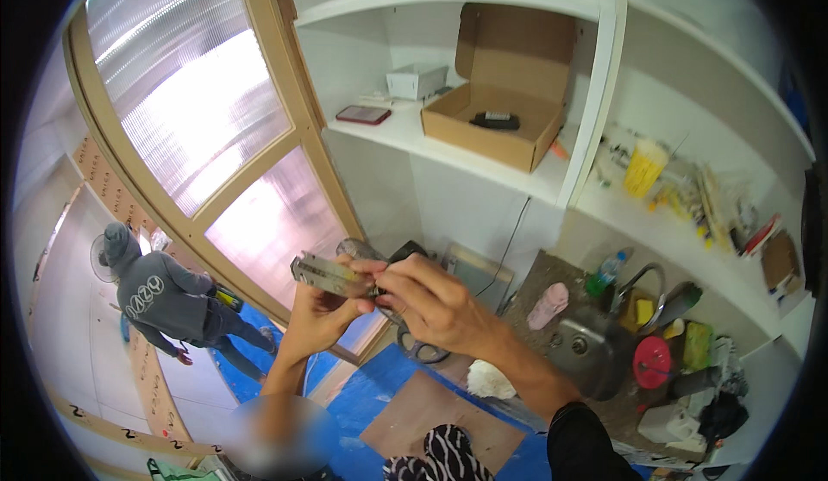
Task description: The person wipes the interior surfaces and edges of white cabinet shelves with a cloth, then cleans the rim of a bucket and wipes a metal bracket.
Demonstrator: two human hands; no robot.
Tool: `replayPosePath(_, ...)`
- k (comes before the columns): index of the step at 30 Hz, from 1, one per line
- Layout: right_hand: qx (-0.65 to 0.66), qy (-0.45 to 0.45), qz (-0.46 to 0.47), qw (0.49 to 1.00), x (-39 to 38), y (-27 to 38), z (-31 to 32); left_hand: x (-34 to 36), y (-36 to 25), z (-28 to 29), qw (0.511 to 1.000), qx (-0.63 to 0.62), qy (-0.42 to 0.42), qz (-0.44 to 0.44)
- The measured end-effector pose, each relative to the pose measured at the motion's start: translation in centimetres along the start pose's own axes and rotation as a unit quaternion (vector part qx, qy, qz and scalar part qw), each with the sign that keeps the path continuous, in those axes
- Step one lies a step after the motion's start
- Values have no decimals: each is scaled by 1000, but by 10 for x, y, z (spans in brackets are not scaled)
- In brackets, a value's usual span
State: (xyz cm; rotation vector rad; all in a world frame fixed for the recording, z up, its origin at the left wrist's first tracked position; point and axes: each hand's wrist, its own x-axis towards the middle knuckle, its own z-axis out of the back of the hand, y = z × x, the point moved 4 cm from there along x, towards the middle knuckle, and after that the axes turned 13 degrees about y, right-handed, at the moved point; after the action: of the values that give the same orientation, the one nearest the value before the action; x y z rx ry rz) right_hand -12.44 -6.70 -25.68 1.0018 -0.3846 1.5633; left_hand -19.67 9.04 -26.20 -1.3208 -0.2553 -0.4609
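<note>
In front of me both hands hold a grey, worn metal fitting [332,276], with a flat oblong face pointing left. My left hand [315,321] grips it from below, thumb along its side. My right hand [434,302] closes on its right end with fingertips pinched together. A rounded metal part [356,248] and a dark piece show behind the fingers; whether they belong to the same fitting I cannot tell. The fingers hide much of it.
Ahead, a shelf holds an open cardboard box [492,140] and a phone [363,115]. To the right are a sink [586,343], a bottle [606,272] and a red bowl [652,362]. A framed glazed door [211,209] stands left, a person [172,295] beyond it. Blue sheeting [371,386] covers the floor.
</note>
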Motion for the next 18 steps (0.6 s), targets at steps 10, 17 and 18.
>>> replayPosePath(10,93,-45,-127,986,70,25,94,73,-99,-1,998,-44,-18,43)
replayPosePath(17,41,-33,-153,987,104,50,152,125,-138,-4,984,-137,49,103)
replayPosePath(18,32,-22,-158,987,104,54,160,129,-138,-7,979,-153,57,118)
